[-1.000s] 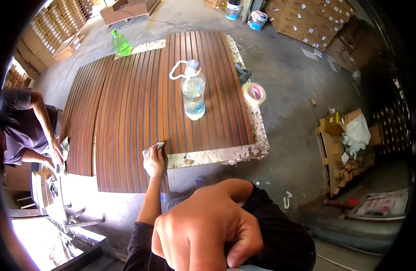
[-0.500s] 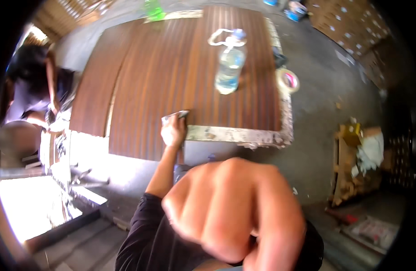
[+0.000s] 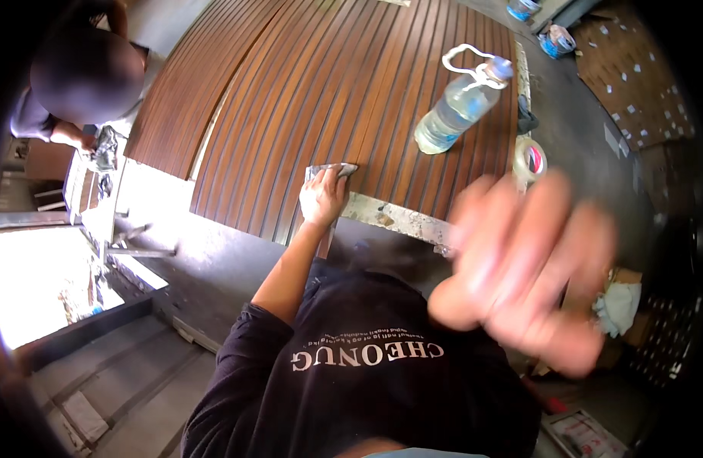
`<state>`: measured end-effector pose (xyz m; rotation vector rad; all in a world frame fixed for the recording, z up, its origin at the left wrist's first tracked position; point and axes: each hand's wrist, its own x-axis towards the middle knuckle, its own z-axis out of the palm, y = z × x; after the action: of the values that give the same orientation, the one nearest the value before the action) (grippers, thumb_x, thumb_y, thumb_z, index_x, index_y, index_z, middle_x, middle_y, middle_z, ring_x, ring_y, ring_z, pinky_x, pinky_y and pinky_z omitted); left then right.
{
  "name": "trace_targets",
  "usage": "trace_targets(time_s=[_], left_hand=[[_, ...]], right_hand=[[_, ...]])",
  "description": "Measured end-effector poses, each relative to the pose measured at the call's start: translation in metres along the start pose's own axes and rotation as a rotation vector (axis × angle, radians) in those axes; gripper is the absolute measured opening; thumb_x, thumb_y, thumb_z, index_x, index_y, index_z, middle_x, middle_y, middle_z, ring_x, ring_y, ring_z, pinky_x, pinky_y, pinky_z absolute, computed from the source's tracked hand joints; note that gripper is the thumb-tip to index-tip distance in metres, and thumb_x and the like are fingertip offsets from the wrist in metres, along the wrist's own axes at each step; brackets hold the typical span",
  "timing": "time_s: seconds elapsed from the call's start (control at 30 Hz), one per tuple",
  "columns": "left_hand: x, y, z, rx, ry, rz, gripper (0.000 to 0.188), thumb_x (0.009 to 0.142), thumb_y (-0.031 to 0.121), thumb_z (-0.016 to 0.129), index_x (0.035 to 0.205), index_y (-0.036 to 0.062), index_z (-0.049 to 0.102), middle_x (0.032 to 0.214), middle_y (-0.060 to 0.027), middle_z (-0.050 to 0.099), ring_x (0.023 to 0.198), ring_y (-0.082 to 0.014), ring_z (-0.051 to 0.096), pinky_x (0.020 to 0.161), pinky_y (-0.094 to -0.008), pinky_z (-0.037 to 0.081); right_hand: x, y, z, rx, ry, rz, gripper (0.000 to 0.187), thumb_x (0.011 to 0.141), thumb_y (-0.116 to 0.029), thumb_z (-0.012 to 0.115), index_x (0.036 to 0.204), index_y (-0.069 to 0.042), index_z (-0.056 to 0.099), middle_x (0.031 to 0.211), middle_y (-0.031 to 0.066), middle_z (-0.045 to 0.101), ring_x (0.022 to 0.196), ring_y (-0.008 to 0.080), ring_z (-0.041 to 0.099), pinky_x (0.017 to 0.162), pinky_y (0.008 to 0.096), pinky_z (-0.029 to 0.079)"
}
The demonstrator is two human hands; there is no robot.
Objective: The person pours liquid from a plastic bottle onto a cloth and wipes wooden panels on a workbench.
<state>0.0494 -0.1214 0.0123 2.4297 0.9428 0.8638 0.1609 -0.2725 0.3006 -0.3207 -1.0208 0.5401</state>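
Observation:
My left hand (image 3: pixel 324 200) rests at the near edge of a brown grooved wood panel (image 3: pixel 267 145), fingers closed over a small folded grey-white piece (image 3: pixel 332 169). Whether that piece is cloth or paper I cannot tell. Close to the camera on the right, my right hand (image 3: pixel 531 267) is raised and blurred. Its fingers are slightly bent and apart, and nothing shows in them. A clear water bottle (image 3: pixel 457 113) with a white cord loop at its cap stands on the panels, beyond both hands.
A tape roll (image 3: pixel 530 159) sits at the right edge, by the worn white board (image 3: pixel 397 219) under the panels. At the left a person (image 3: pixel 88 76) holds a dark crumpled thing. Several cartons (image 3: pixel 634 76) stand back right. A metal frame (image 3: pixel 141 252) is near left.
My right hand has moved right from in front of my chest, and its fingers have spread. The view has shifted. My left hand stays on the panel with the grey-white piece.

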Motion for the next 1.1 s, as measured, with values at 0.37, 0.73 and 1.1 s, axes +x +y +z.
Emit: trace_targets(time_s=[0.37,0.73,1.1], left_hand=[[0.002,0.000,0.003,-0.067,-0.016,-0.013,0.017,0.081,0.022,0.066,0.096,0.0130,0.064,0.072,-0.0070,0.060,0.063,-0.0274,0.061,0.061,-0.0388,0.048],[0.069,-0.111,-0.041,0.280,0.175,-0.240,0.022,0.088,0.025,0.058,0.104,0.0109,0.063,0.094,-0.0137,0.068,0.084,-0.0336,0.065,0.074,-0.0435,0.051],[0.068,-0.106,-0.027,0.370,0.098,-0.435,0.033,0.090,0.033,0.058,0.114,0.0099,0.062,0.105,-0.0160,0.066,0.095,-0.0345,0.065,0.079,-0.0417,0.051]], right_hand=[[-0.007,0.076,-0.177,-1.225,0.428,-0.014,0.097,0.076,-0.015,0.079,0.145,-0.005,0.011,0.142,0.0220,0.031,0.131,0.0323,0.038,0.109,0.0451,0.028],[-0.075,0.120,-0.237,-1.223,0.540,0.135,0.080,0.076,-0.012,0.076,0.139,-0.001,0.027,0.133,0.0153,0.042,0.124,0.0245,0.043,0.105,0.0405,0.035],[-0.095,0.102,-0.257,-1.255,0.465,0.307,0.073,0.081,-0.025,0.069,0.138,-0.003,0.027,0.133,0.0158,0.045,0.114,0.0264,0.050,0.096,0.0390,0.042]])
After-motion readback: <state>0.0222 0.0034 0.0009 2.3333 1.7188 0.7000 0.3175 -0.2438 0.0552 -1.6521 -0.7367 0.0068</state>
